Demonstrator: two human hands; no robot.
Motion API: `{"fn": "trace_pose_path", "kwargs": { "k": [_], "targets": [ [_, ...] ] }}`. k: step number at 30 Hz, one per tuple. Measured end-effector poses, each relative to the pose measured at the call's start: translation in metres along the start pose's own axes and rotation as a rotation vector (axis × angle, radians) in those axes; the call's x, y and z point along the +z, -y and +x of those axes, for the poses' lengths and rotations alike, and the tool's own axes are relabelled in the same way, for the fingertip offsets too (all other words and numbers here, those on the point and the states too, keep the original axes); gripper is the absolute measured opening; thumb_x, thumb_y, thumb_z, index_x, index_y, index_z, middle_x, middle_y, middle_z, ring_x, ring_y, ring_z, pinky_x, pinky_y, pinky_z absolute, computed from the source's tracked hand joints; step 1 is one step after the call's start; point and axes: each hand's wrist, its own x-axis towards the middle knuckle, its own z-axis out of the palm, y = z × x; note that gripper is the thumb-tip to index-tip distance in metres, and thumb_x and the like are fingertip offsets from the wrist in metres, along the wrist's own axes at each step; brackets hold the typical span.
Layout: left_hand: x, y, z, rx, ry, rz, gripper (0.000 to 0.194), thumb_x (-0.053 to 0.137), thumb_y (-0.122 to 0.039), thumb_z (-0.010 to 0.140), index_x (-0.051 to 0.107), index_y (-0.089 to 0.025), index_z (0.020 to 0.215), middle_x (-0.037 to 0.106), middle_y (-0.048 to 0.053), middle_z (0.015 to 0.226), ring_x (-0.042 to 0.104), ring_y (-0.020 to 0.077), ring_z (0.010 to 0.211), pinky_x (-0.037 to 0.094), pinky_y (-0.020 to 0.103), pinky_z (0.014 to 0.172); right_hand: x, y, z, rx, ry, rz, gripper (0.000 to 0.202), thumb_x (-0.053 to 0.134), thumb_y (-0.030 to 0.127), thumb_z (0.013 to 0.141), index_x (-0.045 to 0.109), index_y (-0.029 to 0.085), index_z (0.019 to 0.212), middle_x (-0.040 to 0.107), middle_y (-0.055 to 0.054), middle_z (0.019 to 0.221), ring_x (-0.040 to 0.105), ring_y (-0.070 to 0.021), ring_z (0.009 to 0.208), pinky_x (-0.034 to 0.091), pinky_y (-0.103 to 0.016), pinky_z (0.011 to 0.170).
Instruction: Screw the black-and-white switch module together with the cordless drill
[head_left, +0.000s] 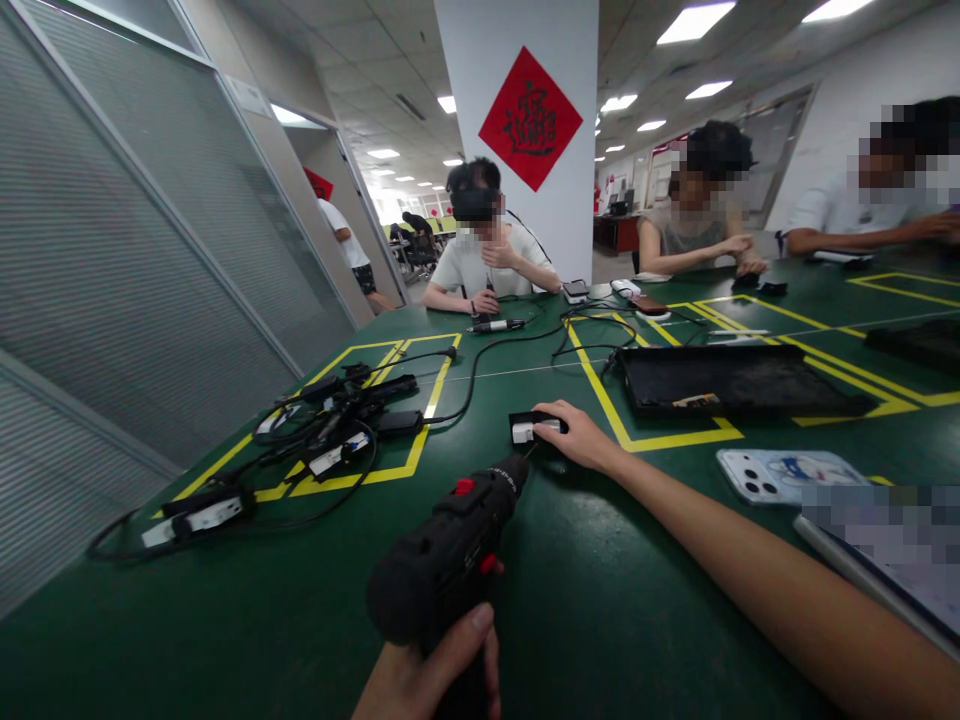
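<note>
My left hand [442,665] is wrapped round the grip of a black power drill [450,545] with red buttons. The drill points forward and right, and its bit ends close to a small black box [523,420] with a white label. On that box's right side, my right hand [568,432] holds it against the green table [570,610], thumb in front and fingers behind. Whether the bit touches the box cannot be made out.
Black adapters and cables [337,420] are heaped at the left. A black tray [735,380] lies at the right, with a phone [787,476] and a tablet [892,560] nearer. Several people sit across the table, one wearing a headset [474,204].
</note>
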Motion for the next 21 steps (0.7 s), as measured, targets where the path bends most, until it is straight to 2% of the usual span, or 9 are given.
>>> {"fn": "trace_pose_path", "kwargs": {
  "k": [5, 14, 21],
  "targets": [
    [-0.002, 0.004, 0.002, 0.028, 0.006, -0.016, 0.077, 0.06, -0.052, 0.074, 0.029, -0.015, 0.134, 0.061, -0.001, 0.052, 0.058, 0.0201, 0.045, 0.045, 0.031, 0.047, -0.001, 0.0, 0.0, 0.004, 0.01, 0.002, 0.037, 0.054, 0.04, 0.085, 0.058, 0.022, 0.117, 0.057, -0.006, 0.107, 0.055, -0.0172, 0.096, 0.04, -0.032, 0.089],
    [-0.01, 0.015, 0.007, -0.001, 0.04, -0.038, 0.076, 0.06, -0.051, 0.075, 0.025, -0.016, 0.133, 0.062, 0.0, 0.054, 0.059, 0.0207, 0.044, 0.045, 0.031, 0.046, -0.001, -0.001, 0.0, 0.001, 0.009, 0.009, 0.037, 0.055, 0.04, 0.084, 0.058, 0.022, 0.117, 0.057, -0.005, 0.106, 0.055, -0.0173, 0.095, 0.041, -0.032, 0.088],
    [-0.004, 0.004, 0.003, 0.008, 0.016, -0.036, 0.069, 0.057, -0.05, 0.077, 0.028, -0.015, 0.129, 0.061, 0.0, 0.053, 0.058, 0.0192, 0.045, 0.043, 0.03, 0.048, -0.002, 0.001, 0.0, 0.013, 0.014, 0.004, 0.037, 0.054, 0.04, 0.085, 0.058, 0.022, 0.117, 0.057, -0.006, 0.106, 0.055, -0.0176, 0.095, 0.041, -0.032, 0.088]
  ]
}}
